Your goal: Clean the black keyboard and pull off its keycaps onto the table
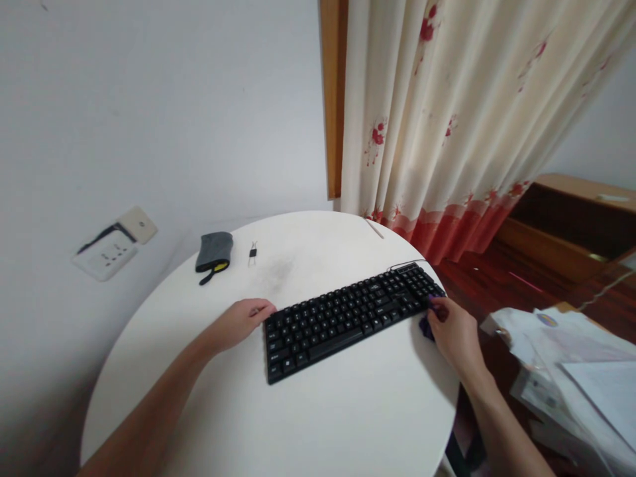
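A black keyboard [342, 315] lies at a slant on the round white table [318, 417]. At its upper left corner, the fingers of my left hand [243, 322] are drawn together and grip the edge. Over the right end, by the number keys, is my right hand [454, 334], its fingers pinched on a dark purple cloth [426, 327]. Most of the cloth is hidden under that hand, and part of it rests on the table beside the keyboard.
Toward the back left lie a grey pouch [214, 252] with a yellow bit showing and a black binder clip [253, 253]. A thin stick [374, 228] is near the far rim. Papers and plastic bags [571, 371] are piled at the right. A curtain [437, 132] hangs behind.
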Motion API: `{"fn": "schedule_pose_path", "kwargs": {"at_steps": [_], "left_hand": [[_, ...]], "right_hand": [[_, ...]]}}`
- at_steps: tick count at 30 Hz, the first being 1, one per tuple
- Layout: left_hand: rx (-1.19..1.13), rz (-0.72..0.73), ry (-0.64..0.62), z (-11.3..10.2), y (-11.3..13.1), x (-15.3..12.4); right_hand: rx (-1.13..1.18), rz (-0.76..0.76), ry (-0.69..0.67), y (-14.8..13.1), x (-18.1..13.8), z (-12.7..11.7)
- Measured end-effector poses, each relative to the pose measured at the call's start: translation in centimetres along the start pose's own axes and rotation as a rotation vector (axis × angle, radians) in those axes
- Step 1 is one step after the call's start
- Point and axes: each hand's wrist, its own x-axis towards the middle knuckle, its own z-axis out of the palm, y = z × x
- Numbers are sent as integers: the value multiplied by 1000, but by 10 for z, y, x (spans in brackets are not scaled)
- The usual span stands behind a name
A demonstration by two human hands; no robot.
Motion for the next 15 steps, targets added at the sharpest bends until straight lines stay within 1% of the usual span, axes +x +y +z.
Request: {"fn": "schedule_pose_path", "kwargs": {"at_steps": [2,4,8,9,11,13,15], "left_hand": [[-1,0,1,0,1,0],[-5,5,-1,0,1,0],[-12,18,-5,-1,-2,1],[-17,21,-6,-1,-2,1],[-28,25,-5,-1,-3,2],[-37,22,0,-2,-3,2],[-42,17,-1,-2,-2,1]], "right_hand": [[27,-40,-39,-11,-11,6],[69,-103,-105,-24,-22,9],[219,-229,-313,-42,-39,6],[244,-243,-343,-44,-40,5],[259,-237,-334,-43,-37,1],[230,-211,-255,-35,-27,-3],[160,-189,-146,-23,-11,-10]]}}
